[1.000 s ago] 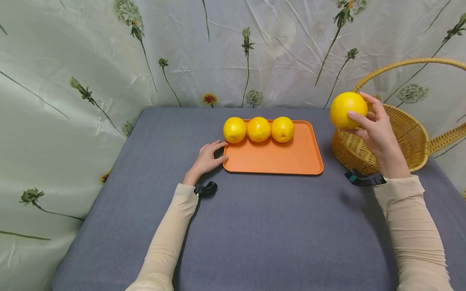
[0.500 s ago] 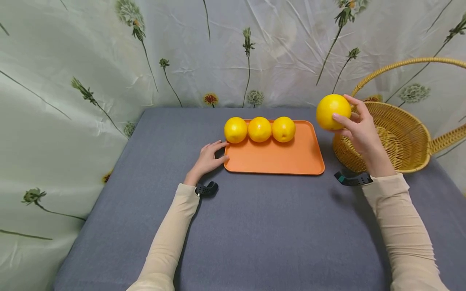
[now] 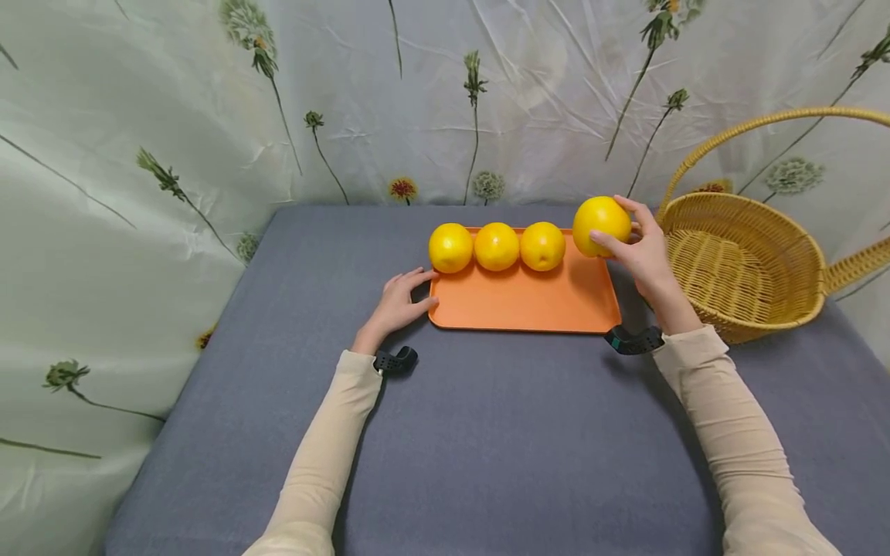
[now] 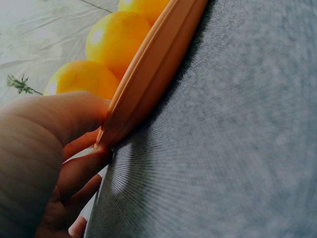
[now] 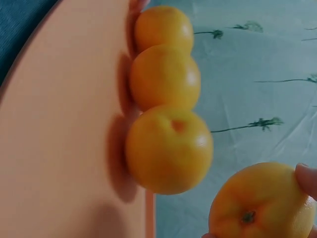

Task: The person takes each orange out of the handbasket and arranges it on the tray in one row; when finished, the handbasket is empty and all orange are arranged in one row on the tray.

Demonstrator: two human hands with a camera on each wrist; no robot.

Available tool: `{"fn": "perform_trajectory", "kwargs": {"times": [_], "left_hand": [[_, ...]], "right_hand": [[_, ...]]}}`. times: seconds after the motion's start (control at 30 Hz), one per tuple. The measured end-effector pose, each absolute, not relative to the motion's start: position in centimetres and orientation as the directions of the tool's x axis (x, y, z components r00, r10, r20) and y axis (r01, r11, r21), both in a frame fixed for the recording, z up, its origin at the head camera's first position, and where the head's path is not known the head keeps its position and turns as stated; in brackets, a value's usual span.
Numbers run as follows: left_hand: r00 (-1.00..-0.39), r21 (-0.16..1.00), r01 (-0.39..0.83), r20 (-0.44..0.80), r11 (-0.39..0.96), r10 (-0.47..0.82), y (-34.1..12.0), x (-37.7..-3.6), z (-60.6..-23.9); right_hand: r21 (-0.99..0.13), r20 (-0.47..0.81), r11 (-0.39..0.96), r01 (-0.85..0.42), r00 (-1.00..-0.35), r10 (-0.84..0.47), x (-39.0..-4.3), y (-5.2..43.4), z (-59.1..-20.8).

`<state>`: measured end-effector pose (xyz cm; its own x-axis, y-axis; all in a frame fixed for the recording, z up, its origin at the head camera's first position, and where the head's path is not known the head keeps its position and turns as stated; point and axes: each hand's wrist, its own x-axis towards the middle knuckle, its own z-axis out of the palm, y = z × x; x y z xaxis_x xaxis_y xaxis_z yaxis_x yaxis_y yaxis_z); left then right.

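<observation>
An orange (image 3: 598,224) is gripped between the thumb and fingers of my right hand (image 3: 650,251). It hangs over the right end of the orange-coloured tray (image 3: 521,301), its stem mark showing in the right wrist view. Three more oranges form a row along the tray's far side: a left one (image 3: 450,248), a middle one (image 3: 497,247) and a right one (image 3: 542,247). A gap separates the right one from the held orange (image 5: 262,203). At the tray's left edge rests my left hand (image 3: 398,303), thumb and index finger spread and touching the rim (image 4: 133,74).
To the right stands a wicker basket (image 3: 799,301) with a tall arched handle (image 3: 772,123); its woven bottom shows. Grey-blue cloth (image 3: 528,432) covers the table. Behind it hangs a pale curtain (image 3: 389,116) with a flower print.
My right hand has carried the orange leftward from above the basket to over the tray's right end, lowering it slightly. The left hand, tray and three oranges have stayed in place.
</observation>
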<state>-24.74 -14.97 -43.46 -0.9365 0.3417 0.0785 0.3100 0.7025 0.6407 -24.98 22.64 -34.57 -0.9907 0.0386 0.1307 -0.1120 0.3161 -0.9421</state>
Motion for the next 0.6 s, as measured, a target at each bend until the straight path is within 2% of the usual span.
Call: {"fn": "perform_trajectory", "kwargs": {"times": [0.23, 0.6], "left_hand": [[-0.936, 0.643, 0.316, 0.089, 0.698, 0.342, -14.9, -24.7, -43.4], [-0.939, 0.646, 0.301, 0.073, 0.702, 0.335, -14.9, -24.6, -43.5]], "right_hand": [[-0.914, 0.087, 0.404, -0.048, -0.993, 0.079, -25.5, 22.8, -35.7], [-0.844, 0.012, 0.537, 0.008, -0.999, 0.034, -26.4, 23.2, -36.9]]}}
